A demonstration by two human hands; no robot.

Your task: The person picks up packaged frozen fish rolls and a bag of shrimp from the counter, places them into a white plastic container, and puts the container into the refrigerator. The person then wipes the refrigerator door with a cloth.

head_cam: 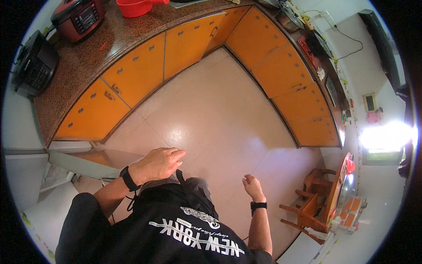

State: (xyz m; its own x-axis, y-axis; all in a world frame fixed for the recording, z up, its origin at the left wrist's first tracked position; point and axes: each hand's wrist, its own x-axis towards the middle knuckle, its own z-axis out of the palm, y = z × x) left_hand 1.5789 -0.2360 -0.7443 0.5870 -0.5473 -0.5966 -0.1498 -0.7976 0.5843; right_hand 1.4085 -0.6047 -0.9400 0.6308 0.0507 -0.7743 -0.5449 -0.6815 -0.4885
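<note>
My left hand (158,165) is raised over the tiled floor (211,115) in front of my waist, fingers bent, with a black band on the wrist. Nothing shows in it, though its palm side is hidden. To the right, my right hand (254,187) hangs above the floor with its fingers curled, a dark watch on that wrist; no object is visible in it. Both hands are apart from the cabinets. Between them a black strap (181,180) hangs at the front of my black T-shirt (184,224).
Orange cabinets (141,72) run under a speckled stone countertop (79,59) bearing a red electric cooker (79,19), a black cooker (36,66) and a red plastic dipper (135,7). More cabinets (283,66) line the right. A wooden chair (308,209) and table (339,188) stand at lower right.
</note>
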